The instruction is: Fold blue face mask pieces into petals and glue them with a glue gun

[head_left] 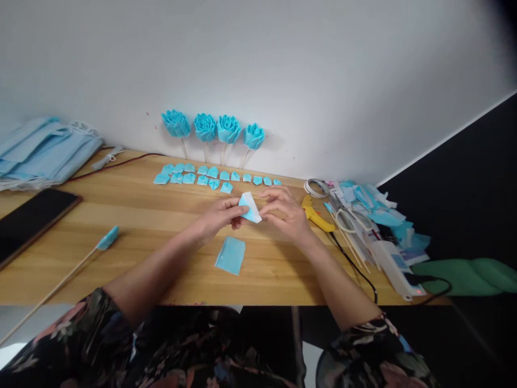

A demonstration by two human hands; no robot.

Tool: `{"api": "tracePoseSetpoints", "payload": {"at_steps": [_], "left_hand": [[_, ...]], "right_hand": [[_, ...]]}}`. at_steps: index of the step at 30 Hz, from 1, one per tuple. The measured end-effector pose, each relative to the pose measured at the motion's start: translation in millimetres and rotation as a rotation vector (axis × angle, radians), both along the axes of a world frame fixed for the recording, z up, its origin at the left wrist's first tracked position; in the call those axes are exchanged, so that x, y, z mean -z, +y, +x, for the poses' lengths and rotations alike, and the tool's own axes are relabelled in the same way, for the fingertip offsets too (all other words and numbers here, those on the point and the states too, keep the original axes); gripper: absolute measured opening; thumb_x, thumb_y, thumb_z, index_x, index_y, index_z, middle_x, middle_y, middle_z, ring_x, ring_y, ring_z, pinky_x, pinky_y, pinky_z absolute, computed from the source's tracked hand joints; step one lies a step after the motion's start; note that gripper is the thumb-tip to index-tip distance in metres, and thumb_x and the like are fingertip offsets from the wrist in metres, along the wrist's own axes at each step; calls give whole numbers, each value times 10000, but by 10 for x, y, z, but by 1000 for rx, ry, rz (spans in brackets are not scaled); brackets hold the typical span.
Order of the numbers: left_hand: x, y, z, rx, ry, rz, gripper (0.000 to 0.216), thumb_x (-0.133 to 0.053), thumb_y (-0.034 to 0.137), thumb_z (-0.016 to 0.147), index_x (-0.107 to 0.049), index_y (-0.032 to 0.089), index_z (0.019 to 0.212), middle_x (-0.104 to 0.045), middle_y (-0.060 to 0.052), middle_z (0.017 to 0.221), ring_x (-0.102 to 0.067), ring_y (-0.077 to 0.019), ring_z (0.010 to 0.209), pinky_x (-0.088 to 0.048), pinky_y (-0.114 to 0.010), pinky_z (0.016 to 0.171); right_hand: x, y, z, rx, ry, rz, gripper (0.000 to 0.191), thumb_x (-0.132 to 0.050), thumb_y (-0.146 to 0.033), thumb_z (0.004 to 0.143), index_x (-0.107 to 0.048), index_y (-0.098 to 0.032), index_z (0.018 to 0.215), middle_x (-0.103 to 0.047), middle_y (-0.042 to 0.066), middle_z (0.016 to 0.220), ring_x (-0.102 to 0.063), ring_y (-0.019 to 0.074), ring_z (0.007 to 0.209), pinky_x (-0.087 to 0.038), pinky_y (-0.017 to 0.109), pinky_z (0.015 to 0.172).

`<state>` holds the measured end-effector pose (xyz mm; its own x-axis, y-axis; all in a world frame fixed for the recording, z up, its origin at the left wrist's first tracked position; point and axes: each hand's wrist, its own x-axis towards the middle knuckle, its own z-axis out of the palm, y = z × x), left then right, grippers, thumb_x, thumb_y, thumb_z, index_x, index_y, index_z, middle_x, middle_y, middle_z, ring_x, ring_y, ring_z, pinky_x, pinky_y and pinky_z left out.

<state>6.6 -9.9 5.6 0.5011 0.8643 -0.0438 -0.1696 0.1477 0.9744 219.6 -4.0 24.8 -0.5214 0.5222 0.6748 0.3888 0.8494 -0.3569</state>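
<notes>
My left hand (224,215) pinches a folded piece of blue-and-white mask fabric (251,207), thumb on top, just above the table. At the piece's right corner, the thumb and fingertips of my right hand (286,213) close together. A flat blue fabric square (231,255) lies on the wood below them. Beyond my hands, small folded blue petals (202,180) are laid out in rows. Several blue fabric roses (205,127) on sticks lean against the wall behind. To the left lies a stick with a blue wrapped bud (108,238).
Stacked blue masks (48,148) and a dark phone (36,221) occupy the left. At right are a yellow glue gun (317,215), a tape roll (316,187), scissors (345,221), fabric scraps (382,207) and a white power strip (393,264) with cords. The table's front edge (266,303) is close to me.
</notes>
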Motion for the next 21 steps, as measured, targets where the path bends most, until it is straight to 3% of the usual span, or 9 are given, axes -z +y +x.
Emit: {"api": "tracePoseSetpoints", "payload": {"at_steps": [6, 12, 21], "left_hand": [[-47, 7, 0, -112, 127, 16, 252, -644, 379, 783, -583, 146, 706, -563, 15, 613, -474, -82, 536, -367, -245, 562], [-15, 27, -2, -79, 45, -45, 267, -674, 395, 754, -582, 145, 724, -559, 14, 594, -479, -87, 532, -374, -249, 556], [-16, 0, 12, -29, 53, -21, 244, -687, 363, 743, -579, 150, 692, -547, 16, 588, -465, -84, 538, -368, -242, 554]], "right_hand": [[65, 40, 4, 7, 4, -60, 74, -643, -200, 885, -648, -273, 877, -655, 25, 1165, -582, 230, 1147, -479, 493, 983], [133, 0, 21, 77, 50, -59, 200, -644, -194, 882, -630, -305, 1048, -641, 32, 1227, -572, 239, 1192, -440, 511, 1025], [161, -68, -37, 7, 67, -111, 89, -641, -207, 887, -684, -284, 872, -664, 25, 1159, -596, 217, 1109, -503, 456, 942]]}}
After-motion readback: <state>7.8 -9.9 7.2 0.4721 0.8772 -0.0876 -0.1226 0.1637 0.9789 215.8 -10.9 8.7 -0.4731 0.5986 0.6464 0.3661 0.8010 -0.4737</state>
